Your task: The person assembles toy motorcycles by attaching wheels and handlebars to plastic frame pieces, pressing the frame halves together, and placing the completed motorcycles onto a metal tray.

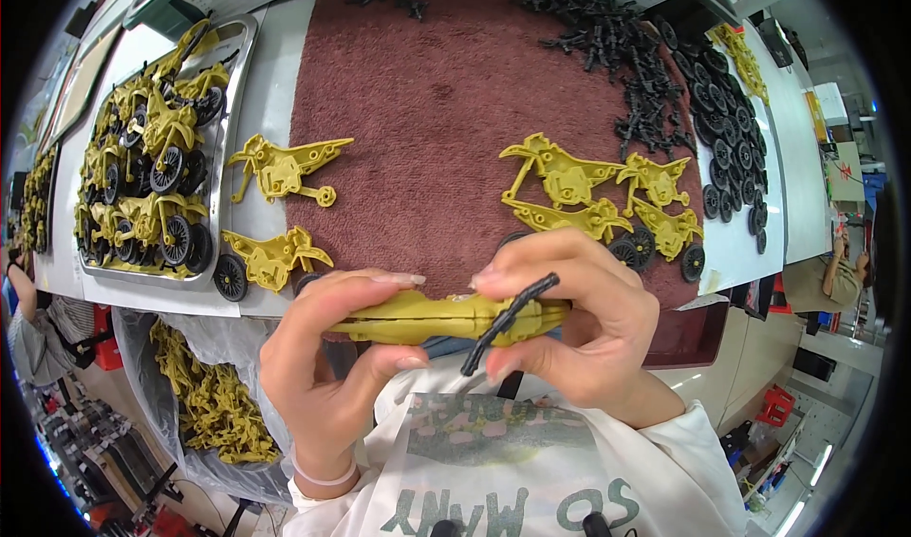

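Note:
Between both hands, just off the table's near edge, I hold a yellow toy motorcycle body with its seam facing up. A black handlebar lies across its right end. My left hand pinches the left end between thumb and fingers. My right hand grips the right end around the handlebar. Beyond my left hand lie yellow body halves, one flat on the mat's left edge and another beside a black wheel. More yellow halves lie beyond my right hand, with wheels among them.
A metal tray at left holds several assembled yellow motorcycles. Black handlebars and wheels are heaped at the far right of the red mat. A plastic-lined bin of yellow parts stands below left. Other people are at both sides.

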{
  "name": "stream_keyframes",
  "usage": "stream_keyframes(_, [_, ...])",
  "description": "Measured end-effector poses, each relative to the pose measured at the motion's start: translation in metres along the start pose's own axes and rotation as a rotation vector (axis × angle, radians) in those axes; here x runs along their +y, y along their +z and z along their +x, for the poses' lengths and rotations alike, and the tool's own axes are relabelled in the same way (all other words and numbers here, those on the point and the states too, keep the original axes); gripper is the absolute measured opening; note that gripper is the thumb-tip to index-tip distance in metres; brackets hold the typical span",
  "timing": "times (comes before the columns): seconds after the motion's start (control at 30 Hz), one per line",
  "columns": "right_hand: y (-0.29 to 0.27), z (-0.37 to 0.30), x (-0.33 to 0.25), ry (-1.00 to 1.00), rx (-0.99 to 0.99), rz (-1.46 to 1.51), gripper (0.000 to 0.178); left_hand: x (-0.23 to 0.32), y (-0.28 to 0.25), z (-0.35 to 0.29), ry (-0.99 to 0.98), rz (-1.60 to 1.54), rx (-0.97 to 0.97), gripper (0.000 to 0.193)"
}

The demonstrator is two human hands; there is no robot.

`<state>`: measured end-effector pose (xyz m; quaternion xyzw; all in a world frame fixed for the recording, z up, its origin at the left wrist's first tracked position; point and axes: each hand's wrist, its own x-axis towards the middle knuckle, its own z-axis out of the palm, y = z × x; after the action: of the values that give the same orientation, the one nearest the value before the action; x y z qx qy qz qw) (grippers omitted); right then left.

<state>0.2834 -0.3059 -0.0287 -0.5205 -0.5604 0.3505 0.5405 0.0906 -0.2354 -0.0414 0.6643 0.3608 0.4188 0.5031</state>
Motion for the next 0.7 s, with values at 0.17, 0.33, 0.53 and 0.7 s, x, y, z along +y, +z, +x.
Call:
stream_keyframes(0.17, [-0.003, -0.005, 0.003, -0.132, 0.026, 0.023, 0.048, -0.004, 0.012, -0.002, -0.162, -0.494, 0.002, 0.045])
stream_keyframes(0.33, [-0.006, -0.013, -0.009, -0.125, 0.097, 0.010, 0.040, -0.003, 0.024, -0.009, 0.084, -0.334, 0.045, 0.041])
stream_keyframes(0.53, [-0.011, -0.018, -0.006, -0.043, 0.128, 0.158, 0.034, 0.004, 0.028, -0.007, 0.103, -0.288, 0.027, 0.042])
stream_keyframes(0.7, [-0.026, -0.008, -0.001, 0.180, -0.006, 0.466, 0.040, 0.016, 0.027, -0.001, -0.019, -0.279, 0.013, 0.049])
